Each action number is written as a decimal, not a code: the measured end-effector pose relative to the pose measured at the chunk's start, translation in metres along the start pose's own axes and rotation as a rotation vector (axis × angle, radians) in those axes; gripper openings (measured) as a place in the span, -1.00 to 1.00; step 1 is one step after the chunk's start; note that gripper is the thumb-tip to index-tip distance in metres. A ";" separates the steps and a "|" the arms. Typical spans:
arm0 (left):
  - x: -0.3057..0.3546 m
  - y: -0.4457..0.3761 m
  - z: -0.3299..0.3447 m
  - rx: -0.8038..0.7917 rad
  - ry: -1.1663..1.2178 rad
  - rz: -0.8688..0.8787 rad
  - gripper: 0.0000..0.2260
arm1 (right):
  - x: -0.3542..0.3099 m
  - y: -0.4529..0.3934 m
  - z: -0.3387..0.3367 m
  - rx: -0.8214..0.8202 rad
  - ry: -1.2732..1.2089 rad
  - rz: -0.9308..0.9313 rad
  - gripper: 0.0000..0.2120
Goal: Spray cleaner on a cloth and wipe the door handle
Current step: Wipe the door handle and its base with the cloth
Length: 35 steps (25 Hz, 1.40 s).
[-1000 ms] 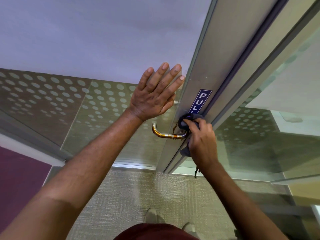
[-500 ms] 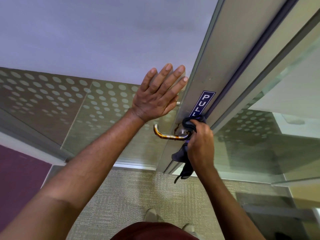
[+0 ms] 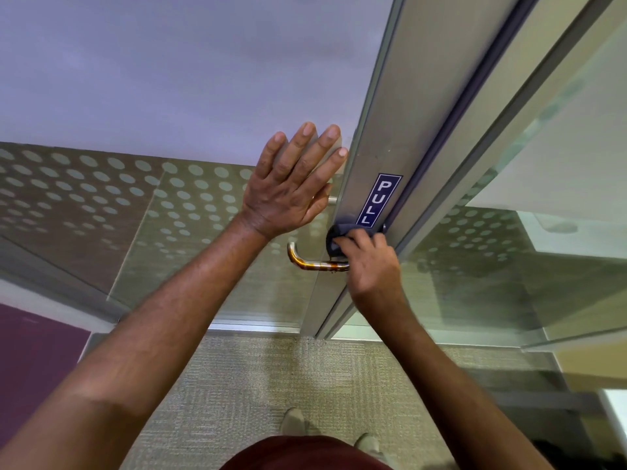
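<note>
Grey carpet (image 3: 258, 385) runs up to a glass door (image 3: 190, 205) with a frosted dot pattern, framed by a metal stile (image 3: 380, 137) that carries a blue PULL sign (image 3: 379, 201).

Left hand (image 3: 288, 195) lies flat on the glass, its 4 fingers (image 3: 298, 147) straight and spread, holding nothing; the fingertips reach just beside the stile's edge, and the thumb is mostly hidden under the palm.

Below that palm, the handle (image 3: 314, 262) juts out from the stile, a bent metal lever with orange reflections along it. Its free end curves up under the left wrist.

Right hand (image 3: 371, 262) grips a dark cloth (image 3: 342, 234), fingers curled round the bunched fabric and pressing it against the stile where the handle is fixed. The cloth shows only above and to the left of the right fingers (image 3: 359, 237), touching the lower edge of the sign. Whether any of it hangs below the hand cannot be told.

Between the 2 forearms, near the bottom edge, 2 light shoes (image 3: 293, 422) stand on the carpet, with a maroon garment (image 3: 305, 456) below them.
</note>
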<state>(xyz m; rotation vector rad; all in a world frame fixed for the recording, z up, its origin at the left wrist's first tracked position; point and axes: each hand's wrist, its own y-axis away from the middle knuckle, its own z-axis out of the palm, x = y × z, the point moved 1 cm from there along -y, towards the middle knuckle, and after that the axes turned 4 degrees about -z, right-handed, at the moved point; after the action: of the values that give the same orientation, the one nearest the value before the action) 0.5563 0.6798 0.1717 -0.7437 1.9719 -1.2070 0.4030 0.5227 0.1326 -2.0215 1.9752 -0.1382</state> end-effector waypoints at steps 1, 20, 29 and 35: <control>0.002 -0.002 0.001 0.002 0.002 0.004 -0.42 | 0.007 0.004 -0.002 0.061 -0.076 0.062 -0.64; 0.002 -0.001 0.002 -0.002 -0.001 0.000 -0.38 | 0.018 0.004 0.007 0.108 -0.213 0.157 -0.50; 0.001 0.002 0.003 -0.002 -0.008 -0.003 -0.34 | 0.018 -0.005 0.008 -0.073 -0.074 -0.005 -0.38; -0.001 0.003 0.000 -0.012 -0.019 0.004 -0.35 | 0.025 0.016 0.014 0.007 -0.548 0.088 -0.47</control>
<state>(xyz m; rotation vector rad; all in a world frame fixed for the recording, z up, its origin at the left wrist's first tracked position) 0.5565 0.6815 0.1686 -0.7541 1.9654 -1.1822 0.3926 0.5000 0.1113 -1.7209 1.6961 0.3875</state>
